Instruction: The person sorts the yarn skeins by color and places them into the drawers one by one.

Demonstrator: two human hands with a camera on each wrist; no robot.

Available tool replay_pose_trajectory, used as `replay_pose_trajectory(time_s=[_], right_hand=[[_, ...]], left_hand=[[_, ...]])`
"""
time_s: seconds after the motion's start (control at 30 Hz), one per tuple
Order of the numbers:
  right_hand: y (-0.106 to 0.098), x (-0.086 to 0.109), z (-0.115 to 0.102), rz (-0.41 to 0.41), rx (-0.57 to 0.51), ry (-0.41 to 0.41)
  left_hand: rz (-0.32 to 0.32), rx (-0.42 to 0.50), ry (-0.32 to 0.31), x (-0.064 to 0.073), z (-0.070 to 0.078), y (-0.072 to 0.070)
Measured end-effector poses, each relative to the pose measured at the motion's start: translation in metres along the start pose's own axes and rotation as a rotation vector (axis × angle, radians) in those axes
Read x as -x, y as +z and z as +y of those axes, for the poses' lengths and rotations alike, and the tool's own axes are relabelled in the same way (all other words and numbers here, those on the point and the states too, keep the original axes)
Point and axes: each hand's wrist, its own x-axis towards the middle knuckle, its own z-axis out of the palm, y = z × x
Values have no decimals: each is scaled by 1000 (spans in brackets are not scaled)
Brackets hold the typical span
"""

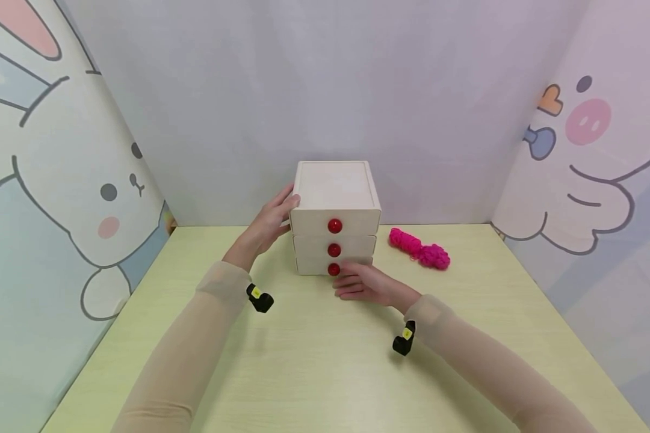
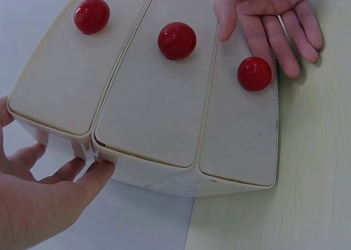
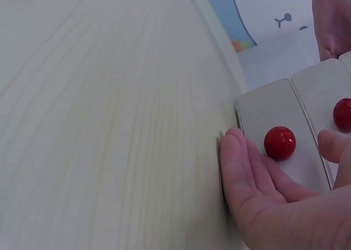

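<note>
A white cabinet [image 1: 334, 185] of three stacked drawers stands on the table, each front bearing a round red knob. All three drawers look closed. My left hand [image 1: 268, 224] rests on the cabinet's left side near the top, thumb by the upper edge and fingers spread along the wall. At the lowest drawer is my right hand [image 1: 369, 284], palm toward the front. In the right wrist view, its extended fingers [image 3: 238, 159] lie low beside the bottom knob [image 3: 279, 143], with the thumb apart on the other side. No grip on the knob is visible.
To the right of the cabinet lies a bright pink skein of yarn [image 1: 433, 257]. A pale wood-grain table [image 1: 314, 373] spreads in front. Behind hangs a plain light curtain [image 1: 325, 84], with cartoon-printed panels at both sides.
</note>
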Motion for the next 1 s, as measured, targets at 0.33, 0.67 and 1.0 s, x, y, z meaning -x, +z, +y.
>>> replay_pose_trajectory(time_s=[0.33, 0.67, 1.0], right_hand=[[7, -11, 2, 30, -74, 46], [10, -24, 4, 58, -104, 81], [12, -26, 6, 76, -106, 74]], left_hand=[[-5, 0, 1, 0, 0, 2], [-5, -1, -10, 3, 3, 1], [-7, -1, -3, 2, 3, 1]])
